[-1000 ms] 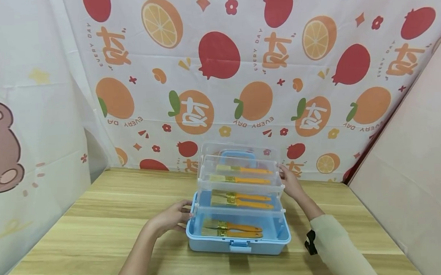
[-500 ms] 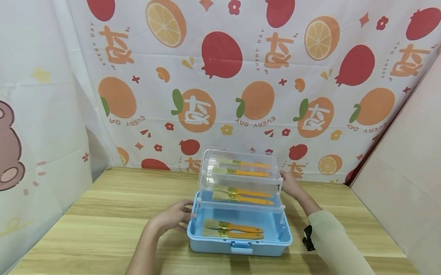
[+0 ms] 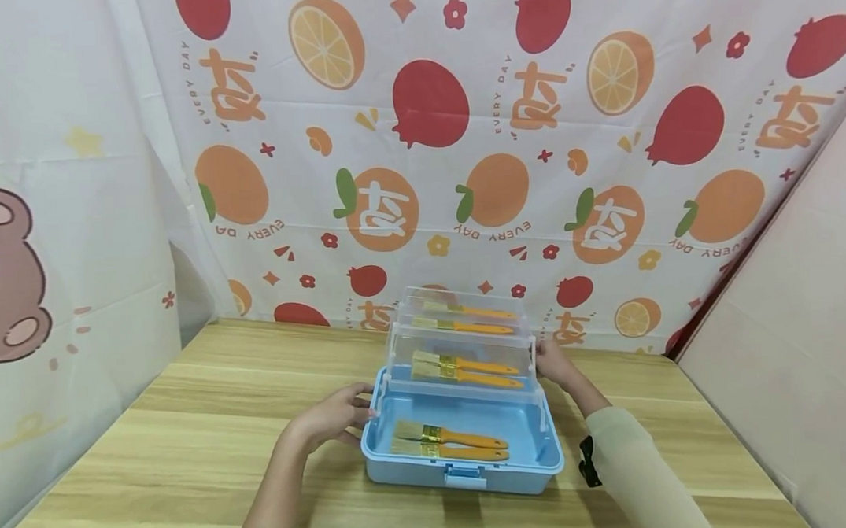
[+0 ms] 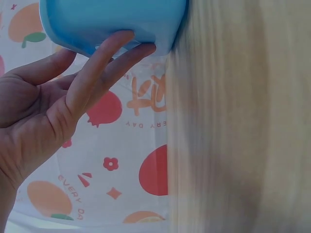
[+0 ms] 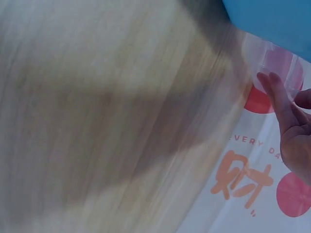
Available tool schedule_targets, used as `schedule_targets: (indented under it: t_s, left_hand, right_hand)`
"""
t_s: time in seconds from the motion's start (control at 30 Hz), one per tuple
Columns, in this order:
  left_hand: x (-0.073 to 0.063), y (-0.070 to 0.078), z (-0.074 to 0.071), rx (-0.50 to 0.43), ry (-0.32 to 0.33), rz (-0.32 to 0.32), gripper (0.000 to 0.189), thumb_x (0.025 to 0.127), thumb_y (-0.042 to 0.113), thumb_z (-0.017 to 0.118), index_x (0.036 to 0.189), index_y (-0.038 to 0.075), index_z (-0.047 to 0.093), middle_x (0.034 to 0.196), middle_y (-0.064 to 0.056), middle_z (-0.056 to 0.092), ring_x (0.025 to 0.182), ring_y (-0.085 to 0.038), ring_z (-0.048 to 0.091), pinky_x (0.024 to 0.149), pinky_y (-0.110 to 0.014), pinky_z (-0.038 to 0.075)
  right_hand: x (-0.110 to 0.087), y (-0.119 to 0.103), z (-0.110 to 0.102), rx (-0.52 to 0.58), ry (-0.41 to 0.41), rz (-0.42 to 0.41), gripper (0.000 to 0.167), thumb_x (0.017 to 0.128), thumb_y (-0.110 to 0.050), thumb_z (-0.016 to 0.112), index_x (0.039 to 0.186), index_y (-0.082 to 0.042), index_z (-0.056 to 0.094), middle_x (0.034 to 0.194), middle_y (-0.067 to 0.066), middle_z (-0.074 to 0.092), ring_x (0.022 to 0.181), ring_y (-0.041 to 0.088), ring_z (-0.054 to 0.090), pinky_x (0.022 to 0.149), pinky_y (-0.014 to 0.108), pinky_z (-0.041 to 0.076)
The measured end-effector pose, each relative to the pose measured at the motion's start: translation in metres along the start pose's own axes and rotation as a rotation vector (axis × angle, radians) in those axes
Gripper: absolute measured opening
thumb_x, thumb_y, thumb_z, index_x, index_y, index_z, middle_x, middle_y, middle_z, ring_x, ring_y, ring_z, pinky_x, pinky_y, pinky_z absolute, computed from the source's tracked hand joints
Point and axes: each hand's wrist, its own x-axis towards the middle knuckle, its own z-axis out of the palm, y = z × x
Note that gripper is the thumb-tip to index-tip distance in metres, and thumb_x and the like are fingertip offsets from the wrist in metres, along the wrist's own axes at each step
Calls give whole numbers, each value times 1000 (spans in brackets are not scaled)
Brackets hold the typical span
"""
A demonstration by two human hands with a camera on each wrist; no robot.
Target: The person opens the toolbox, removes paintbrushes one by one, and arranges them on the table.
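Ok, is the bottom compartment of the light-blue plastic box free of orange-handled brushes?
No, two orange-handled brushes lie side by side in the bottom of the light-blue plastic box.

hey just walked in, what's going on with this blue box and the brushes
A person has both hands at an open blue box on a wooden table. The left hand touches its left side; the right hand is by the clear part at the back right, its hold hard to make out. Two brushes lie in the base, two in the lower clear tray and two in the upper one.
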Motion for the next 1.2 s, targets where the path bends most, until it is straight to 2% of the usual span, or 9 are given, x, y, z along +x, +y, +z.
schedule_targets:
  t_s: [0.1,0.2,0.3,0.43,0.53,0.63,0.83,0.97,1.2]
  left_hand:
    - [3,1,2,-6,20,-10,42,93,-1,48,131,-11,33,118,-31,48,93,-37,57,69,-46,53]
    - [6,3,4,-10,37,-20,41,92,-2,48,130,-10,35,118,-29,49,92,-36,58,68,-46,53]
    - [8,4,5,-3,48,-22,41,92,-2,48,130,-10,36,117,-28,50,91,-35,58,68,-46,53]
    - [10,5,5,7,45,-18,41,92,-2,48,130,-10,36,117,-28,50,94,-36,57,68,-46,53]
    - [10,5,4,7,28,-8,42,92,-1,47,131,-11,34,119,-30,48,98,-37,56,68,-46,53]
    - [10,4,1,8,7,1,42,93,-1,46,131,-12,32,121,-33,45,100,-38,54,69,-47,53]
    - [9,1,-3,-7,-13,-9,44,93,0,46,133,-10,31,124,-34,43,102,-38,54,71,-47,52]
    - [9,-1,-3,-15,-30,1,46,93,1,47,133,-11,30,123,-33,44,100,-38,54,72,-47,52]
    - [9,1,-5,-26,-67,24,47,93,2,47,134,-13,28,120,-33,46,100,-40,54,71,-47,52]
  right_hand:
    - [-2,-6,-2,-43,32,40,20,91,3,43,92,18,57,70,17,59,54,15,54,52,32,53]
    - [-3,-12,-5,-129,45,57,22,91,3,46,101,17,58,80,22,62,57,16,57,53,31,53]
    - [-4,-20,-11,-207,51,77,24,91,2,47,107,16,57,88,24,61,65,25,61,59,34,55]
    - [-8,-34,-24,-301,81,72,21,90,1,49,104,13,59,84,21,61,71,33,63,60,34,55]
    - [-13,-46,-36,-389,112,37,19,89,0,52,100,11,62,81,19,63,65,28,63,54,29,54]
    - [-20,-60,-49,-463,108,-23,17,88,-2,55,97,9,63,81,18,64,62,24,63,51,27,52]
    - [-36,-86,-63,-497,96,-84,16,89,-7,58,98,4,64,78,9,65,65,22,63,54,28,53]
    - [-46,-99,-62,-468,84,-114,15,89,-5,58,99,3,65,76,6,65,63,17,61,57,30,54]
    - [-60,-114,-40,-485,2,-269,11,85,-3,62,94,1,67,71,0,63,58,12,58,52,23,50]
